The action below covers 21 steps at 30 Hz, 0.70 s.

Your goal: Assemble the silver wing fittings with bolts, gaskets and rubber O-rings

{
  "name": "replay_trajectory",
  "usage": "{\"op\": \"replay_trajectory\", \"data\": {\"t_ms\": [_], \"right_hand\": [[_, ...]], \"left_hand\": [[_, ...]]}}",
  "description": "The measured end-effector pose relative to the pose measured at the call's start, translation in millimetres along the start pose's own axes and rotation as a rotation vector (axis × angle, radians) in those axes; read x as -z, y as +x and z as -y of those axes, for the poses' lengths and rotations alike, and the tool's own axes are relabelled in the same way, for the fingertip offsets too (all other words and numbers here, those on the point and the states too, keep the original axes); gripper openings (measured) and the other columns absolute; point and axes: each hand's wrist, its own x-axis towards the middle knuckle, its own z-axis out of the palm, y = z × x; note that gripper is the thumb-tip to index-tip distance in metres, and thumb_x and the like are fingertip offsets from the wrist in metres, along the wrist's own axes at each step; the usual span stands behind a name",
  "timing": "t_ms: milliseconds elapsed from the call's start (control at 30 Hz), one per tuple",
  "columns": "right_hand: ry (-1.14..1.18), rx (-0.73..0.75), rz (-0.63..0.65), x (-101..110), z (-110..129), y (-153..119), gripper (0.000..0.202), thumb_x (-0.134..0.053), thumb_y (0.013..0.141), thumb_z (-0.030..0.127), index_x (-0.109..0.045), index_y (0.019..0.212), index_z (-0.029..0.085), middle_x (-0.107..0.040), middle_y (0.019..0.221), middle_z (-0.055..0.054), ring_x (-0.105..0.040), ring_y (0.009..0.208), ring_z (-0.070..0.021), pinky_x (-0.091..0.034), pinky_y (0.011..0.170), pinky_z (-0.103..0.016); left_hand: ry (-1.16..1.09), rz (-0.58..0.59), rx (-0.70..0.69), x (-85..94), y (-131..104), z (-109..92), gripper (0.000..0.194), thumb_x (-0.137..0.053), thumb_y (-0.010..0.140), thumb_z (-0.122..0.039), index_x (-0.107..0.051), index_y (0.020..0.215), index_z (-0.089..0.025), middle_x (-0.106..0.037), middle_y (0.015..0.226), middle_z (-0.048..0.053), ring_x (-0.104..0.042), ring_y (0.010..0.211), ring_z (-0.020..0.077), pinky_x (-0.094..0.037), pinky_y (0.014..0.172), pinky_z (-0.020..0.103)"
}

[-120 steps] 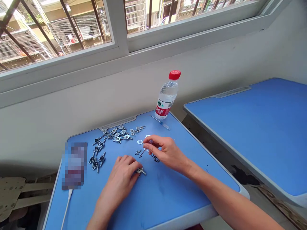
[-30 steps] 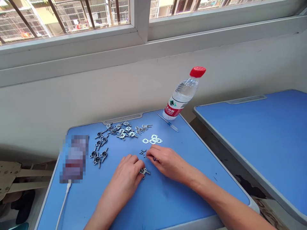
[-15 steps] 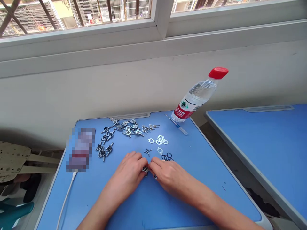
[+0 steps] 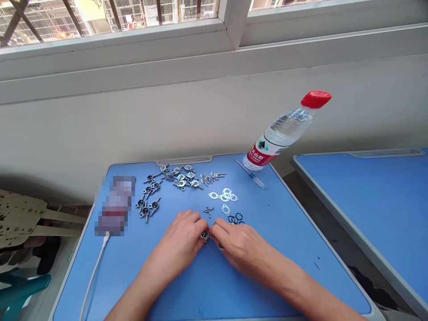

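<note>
My left hand (image 4: 183,236) is closed around a small metal fitting (image 4: 204,235) with a dark round centre, held low over the table. The fingers of my right hand (image 4: 236,240) are pinched together against the fitting's right side. What lies between those right fingertips is hidden; a small dark and shiny bit shows under the curled fingers. Just beyond my hands lie several tiny screws (image 4: 208,211), a loose flat metal plate (image 4: 226,209) with a hole, and several black rubber rings (image 4: 236,218).
Similar fittings with black centres (image 4: 146,210) lie at the left. Behind are a heap of metal parts (image 4: 182,176) and overlapping flat plates (image 4: 224,195). A screwdriver (image 4: 252,175) lies by a water bottle (image 4: 277,136). A blurred phone (image 4: 115,205) with a white cable (image 4: 94,276) is leftmost.
The whole view has shifted slightly, so the table's things appear a little to the right. My hands keep nearly the same pose around the fitting.
</note>
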Motion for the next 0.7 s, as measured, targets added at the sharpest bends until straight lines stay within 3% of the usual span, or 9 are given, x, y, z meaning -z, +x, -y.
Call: {"op": "replay_trajectory", "data": {"t_ms": [167,367,567,700], "right_hand": [[0.067,0.004,-0.028,-2.3,-2.4,1.0,0.035,-0.031,0.085,-0.005,-0.055,0.070,0.017,-0.053,0.064,-0.001,-0.041,0.046,-0.0122,-0.026,0.045,-0.028],[0.069,-0.044,-0.016,-12.8,3.3,-2.7,0.034,-0.034,0.084,-0.004,-0.055,0.068,0.016,-0.052,0.060,-0.001,-0.040,0.043,-0.0121,-0.023,0.044,-0.029],[0.351,-0.186,0.049,-10.8,-4.1,-2.7,0.019,-0.046,0.086,0.005,-0.061,0.080,0.015,-0.063,0.071,-0.004,-0.057,0.058,-0.0152,-0.037,0.052,-0.026],[0.553,-0.324,0.108,0.6,-9.5,2.5,0.018,-0.048,0.088,0.009,-0.063,0.082,0.017,-0.066,0.075,-0.002,-0.060,0.065,-0.0143,-0.043,0.060,-0.025]], "left_hand": [[-0.006,-0.006,-0.006,-0.1,1.1,-0.1,0.016,-0.054,0.089,-0.007,-0.054,0.078,-0.018,-0.056,0.087,0.001,-0.054,0.084,0.0207,-0.046,0.078,0.037],[-0.003,-0.010,-0.018,-0.9,0.7,0.6,0.017,-0.052,0.089,-0.005,-0.055,0.079,-0.019,-0.056,0.086,0.001,-0.053,0.083,0.0204,-0.047,0.077,0.037],[0.000,-0.015,-0.016,-2.1,0.2,0.9,0.013,-0.055,0.088,-0.007,-0.058,0.084,-0.019,-0.058,0.090,0.002,-0.055,0.086,0.0212,-0.048,0.079,0.038],[0.013,-0.019,-0.017,-3.3,0.9,1.9,0.013,-0.056,0.087,-0.006,-0.060,0.088,-0.018,-0.059,0.090,0.003,-0.056,0.087,0.0216,-0.048,0.079,0.038]]}}
